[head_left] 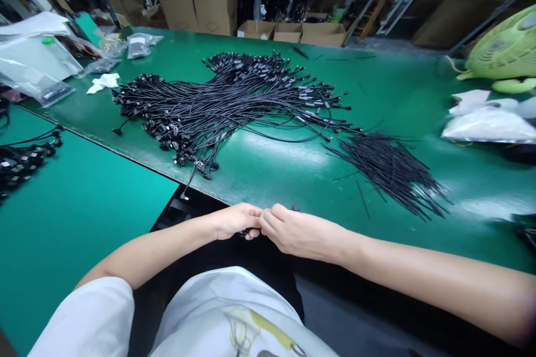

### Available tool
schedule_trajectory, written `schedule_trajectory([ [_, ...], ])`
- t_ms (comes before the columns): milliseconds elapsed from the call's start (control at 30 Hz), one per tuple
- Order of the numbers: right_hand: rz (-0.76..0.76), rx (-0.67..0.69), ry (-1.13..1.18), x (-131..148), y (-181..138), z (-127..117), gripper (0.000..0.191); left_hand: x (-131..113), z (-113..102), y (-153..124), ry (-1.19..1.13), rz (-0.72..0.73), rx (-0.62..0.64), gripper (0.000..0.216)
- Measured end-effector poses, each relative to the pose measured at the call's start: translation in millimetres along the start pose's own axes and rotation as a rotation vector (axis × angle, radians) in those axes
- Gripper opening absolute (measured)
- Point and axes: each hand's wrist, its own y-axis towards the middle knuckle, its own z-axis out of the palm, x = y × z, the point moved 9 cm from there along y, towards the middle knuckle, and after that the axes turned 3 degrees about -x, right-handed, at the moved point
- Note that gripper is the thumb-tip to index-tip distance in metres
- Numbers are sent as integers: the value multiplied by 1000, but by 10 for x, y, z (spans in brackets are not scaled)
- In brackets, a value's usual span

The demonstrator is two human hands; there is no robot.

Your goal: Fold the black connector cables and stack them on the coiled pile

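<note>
My left hand (235, 221) and my right hand (295, 231) meet at the near edge of the green table (268, 173), fingers curled and pressed together. Something small and dark shows under the fingers, too hidden to name. A large heap of black cables with connectors (218, 106) lies on the table ahead of my hands. A bundle of thin black ties (387, 170) lies to the right of it, just beyond my right hand.
A second green table (75, 217) at left carries more black cables (20, 159). Plastic bags (37, 61) lie at far left, white bags (488, 117) and a green fan (505, 47) at right. Cardboard boxes (215, 11) stand behind the table.
</note>
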Motion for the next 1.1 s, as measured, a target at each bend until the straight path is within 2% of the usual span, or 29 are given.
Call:
schedule_trajectory([
  [100, 70, 43, -12, -57, 1, 85, 39, -125, -27, -31, 85, 61, -78, 7],
  [200, 229, 72, 2, -209, -12, 213, 30, -299, -45, -64, 78, 134, -133, 28],
  [267, 389, 44, 48, -361, -31, 284, 23, -420, -82, -58, -16, 201, -174, 37],
  [367, 687, -98, 169, -586, -102, 326, 20, -572, -189, -10, -234, 326, -245, 32],
  [467, 964, -279, 326, -697, -245, 339, 21, -655, -275, 25, -322, 391, -270, 30],
  [533, 1092, -376, 519, -722, -360, 393, 22, -733, -328, -40, -270, 458, -293, 34],
  [600, 1170, -403, 722, -741, -461, 482, 25, -836, -311, -164, -86, 560, -283, 39],
  [667, 1221, -383, 785, -776, -551, 509, 28, -853, -215, -238, 178, 603, -230, 41],
  [733, 1223, -386, 689, -808, -588, 403, 27, -721, -152, -185, 338, 509, -161, 44],
  [833, 1047, -416, 564, -707, -396, 168, 27, -514, -251, -58, 151, 319, -154, 64],
  [867, 970, -404, 564, -637, -297, 132, 28, -494, -293, -50, 51, 292, -168, 71],
  [933, 886, -365, 609, -529, -162, 149, 29, -558, -355, -120, -31, 332, -212, 76],
  [1000, 929, -333, 662, -524, -166, 241, 30, -672, -342, -258, 115, 425, -249, 66],
  [1100, 1103, -341, 742, -637, -338, 369, 29, -736, -331, -431, 363, 536, -388, 35],
])
